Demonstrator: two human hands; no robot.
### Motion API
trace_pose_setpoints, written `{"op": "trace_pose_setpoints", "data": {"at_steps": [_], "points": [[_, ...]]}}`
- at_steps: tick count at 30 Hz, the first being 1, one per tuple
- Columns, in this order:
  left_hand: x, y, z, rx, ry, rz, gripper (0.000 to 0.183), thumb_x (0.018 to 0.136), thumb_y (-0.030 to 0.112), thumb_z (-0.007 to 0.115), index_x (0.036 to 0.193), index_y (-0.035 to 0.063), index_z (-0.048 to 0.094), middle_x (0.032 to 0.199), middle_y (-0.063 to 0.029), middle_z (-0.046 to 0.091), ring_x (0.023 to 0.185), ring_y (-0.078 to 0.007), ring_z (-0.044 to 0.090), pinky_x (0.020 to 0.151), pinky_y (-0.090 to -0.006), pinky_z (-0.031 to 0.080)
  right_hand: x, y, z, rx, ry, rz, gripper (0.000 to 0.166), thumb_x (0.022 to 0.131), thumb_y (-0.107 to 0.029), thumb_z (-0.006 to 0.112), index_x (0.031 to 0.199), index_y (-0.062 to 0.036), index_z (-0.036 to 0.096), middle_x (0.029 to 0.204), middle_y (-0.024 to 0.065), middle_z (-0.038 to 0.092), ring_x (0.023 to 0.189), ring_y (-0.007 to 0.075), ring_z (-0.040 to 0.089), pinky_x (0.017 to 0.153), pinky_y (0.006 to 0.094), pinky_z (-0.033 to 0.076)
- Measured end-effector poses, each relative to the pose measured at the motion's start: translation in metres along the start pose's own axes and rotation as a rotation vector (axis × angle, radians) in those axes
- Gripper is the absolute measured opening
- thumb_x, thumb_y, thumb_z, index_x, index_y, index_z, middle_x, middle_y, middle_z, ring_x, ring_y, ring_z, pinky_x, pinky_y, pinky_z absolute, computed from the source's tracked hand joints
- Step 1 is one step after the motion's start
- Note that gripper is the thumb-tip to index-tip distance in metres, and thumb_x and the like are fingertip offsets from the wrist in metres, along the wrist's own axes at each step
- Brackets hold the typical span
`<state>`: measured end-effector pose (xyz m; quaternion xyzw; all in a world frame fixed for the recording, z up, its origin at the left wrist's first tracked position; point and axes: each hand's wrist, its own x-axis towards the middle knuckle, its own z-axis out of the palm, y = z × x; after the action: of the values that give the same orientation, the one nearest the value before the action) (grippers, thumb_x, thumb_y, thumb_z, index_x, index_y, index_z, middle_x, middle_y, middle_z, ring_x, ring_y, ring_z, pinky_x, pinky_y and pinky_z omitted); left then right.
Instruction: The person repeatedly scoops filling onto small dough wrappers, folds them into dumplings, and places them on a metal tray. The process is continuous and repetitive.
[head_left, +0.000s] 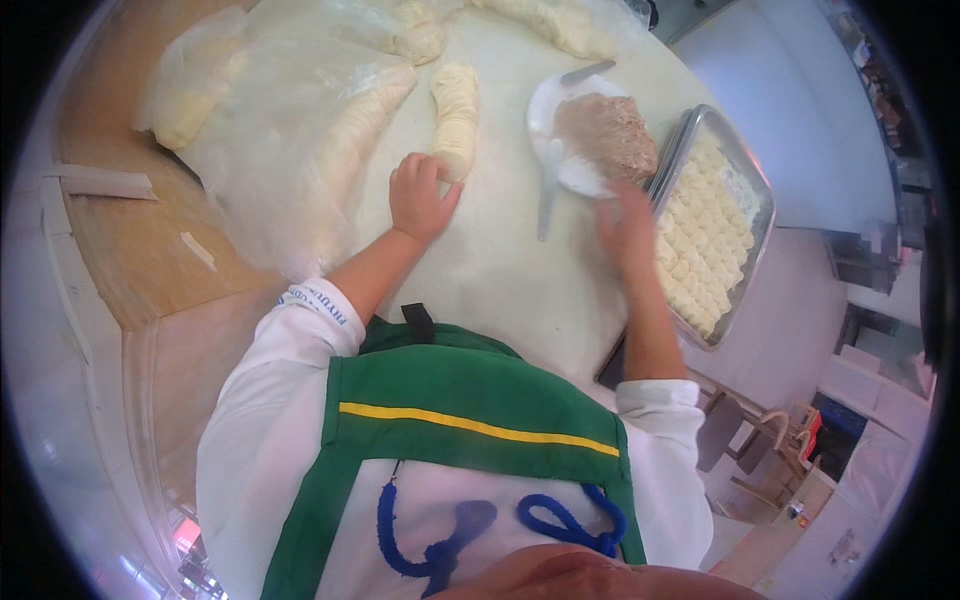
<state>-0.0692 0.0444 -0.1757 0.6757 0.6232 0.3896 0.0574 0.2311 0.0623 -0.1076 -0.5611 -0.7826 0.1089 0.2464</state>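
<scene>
A short, wrinkled roll of pale dough (455, 112) lies on the work table (487, 262), pointing away from me. My left hand (421, 196) grips its near end, with the fingers on one side and the thumb on the other. Motion blurs my right hand (628, 229), which is between the white plate's near rim and the metal tray; whether it holds anything cannot be made out. On the white plate (541, 112) sits a mound of pinkish-brown minced filling (607, 135). A flat spatula (550, 191) rests across the plate's near rim, its lower end over the table.
Clear plastic covers a long dough piece (360, 142) on the left, and more wrapped dough (562, 22) lies at the back. At the right table edge, a metal tray (763, 217) holds rows of small dough pieces (701, 232). Another flat blade (589, 72) leans on the plate's far rim.
</scene>
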Motion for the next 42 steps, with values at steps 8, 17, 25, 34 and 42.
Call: {"op": "trace_pose_setpoints", "data": {"at_steps": [8, 17, 25, 34, 42], "points": [[0.007, -0.012, -0.009, -0.100, -0.057, -0.014, 0.019, 0.069, 0.010, 0.066, 0.086, 0.0088, 0.058, 0.094, -0.0082, 0.051, 0.084, -0.0273, 0.055, 0.074, -0.0344, 0.046, -0.020, -0.049, 0.065, -0.019, -0.191, 0.192, 0.046, 0.081, -0.012, 0.054, 0.126, -0.0060, 0.044, 0.114, 0.0184, 0.050, 0.108, 0.0340, 0.050, 0.089, 0.0415, 0.043], [-0.011, -0.059, 0.006, -1.436, 0.191, -0.898, 0.028, 0.088, 0.008, 0.049, 0.115, 0.0020, 0.049, 0.113, -0.0079, 0.053, 0.101, -0.0210, 0.054, 0.089, -0.0341, 0.046, -0.009, -0.055, 0.047, -0.072, -0.131, 0.428, 0.037, 0.087, -0.011, 0.044, 0.124, -0.0116, 0.045, 0.109, 0.0203, 0.051, 0.093, 0.0387, 0.056, 0.079, 0.0460, 0.047], [0.016, 0.011, -0.015, -1.870, -0.264, -0.976, 0.032, 0.095, 0.016, 0.046, 0.121, -0.0024, 0.042, 0.118, -0.0119, 0.054, 0.110, -0.0243, 0.054, 0.095, -0.0395, 0.044, 0.018, -0.021, 0.032, -0.148, -0.177, 0.279, 0.028, 0.089, -0.014, 0.046, 0.116, -0.0166, 0.055, 0.095, 0.0189, 0.059, 0.085, 0.0353, 0.060, 0.073, 0.0451, 0.048], [0.043, 0.037, 0.018, -1.761, -0.612, -1.141, 0.036, 0.097, 0.018, 0.039, 0.125, -0.0053, 0.038, 0.122, -0.0183, 0.050, 0.115, -0.0303, 0.050, 0.099, -0.0444, 0.042, 0.019, -0.031, 0.014, -0.129, -0.215, 0.264, 0.030, 0.088, -0.012, 0.047, 0.115, -0.0183, 0.058, 0.092, 0.0141, 0.060, 0.086, 0.0316, 0.060, 0.072, 0.0417, 0.047], [0.054, 0.051, 0.078, -1.594, -0.632, -1.287, 0.035, 0.098, 0.015, 0.033, 0.124, -0.0073, 0.037, 0.126, -0.0187, 0.047, 0.115, -0.0312, 0.049, 0.099, -0.0459, 0.040, -0.018, -0.043, 0.015, -0.144, -0.134, 0.429, 0.031, 0.090, -0.015, 0.045, 0.120, -0.0181, 0.053, 0.092, 0.0141, 0.059, 0.085, 0.0322, 0.059, 0.072, 0.0413, 0.048]]}}
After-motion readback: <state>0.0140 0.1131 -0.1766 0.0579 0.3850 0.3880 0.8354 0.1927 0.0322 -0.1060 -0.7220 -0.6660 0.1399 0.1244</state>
